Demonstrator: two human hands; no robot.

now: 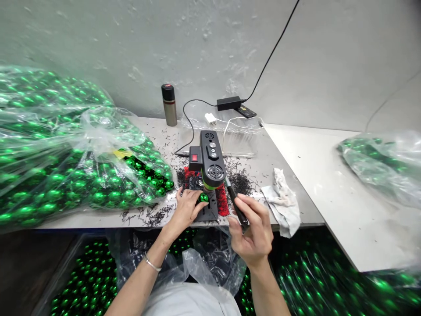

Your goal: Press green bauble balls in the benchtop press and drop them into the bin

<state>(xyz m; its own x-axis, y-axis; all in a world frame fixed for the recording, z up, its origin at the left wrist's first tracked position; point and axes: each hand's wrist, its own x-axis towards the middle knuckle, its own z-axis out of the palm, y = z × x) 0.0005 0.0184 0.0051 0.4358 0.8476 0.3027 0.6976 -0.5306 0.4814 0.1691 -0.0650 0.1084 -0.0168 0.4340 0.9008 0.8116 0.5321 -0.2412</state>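
My left hand (pixel 188 205) is closed around a shiny green ball (pixel 203 197), holding it at the base of a small black machine (pixel 212 153), just under its head. The machine has round vents, silver buttons and a box with a red switch (pixel 194 157) on its side. In my right hand (pixel 252 226) is the black handle of a lever (pixel 237 204) that runs up to the machine's right side. A red mat (pixel 222 202) shows beneath the base, with many small black bits (pixel 240 182) scattered around.
Clear plastic bags of green balls (pixel 98 175) fill the table's left. A crumpled cloth (pixel 283 202) lies at right. Behind stand a bottle (pixel 169 105), a power adapter (pixel 229 103) with cables, and a clear plastic tray (pixel 243 142). More green balls (pixel 88 272) lie below the table.
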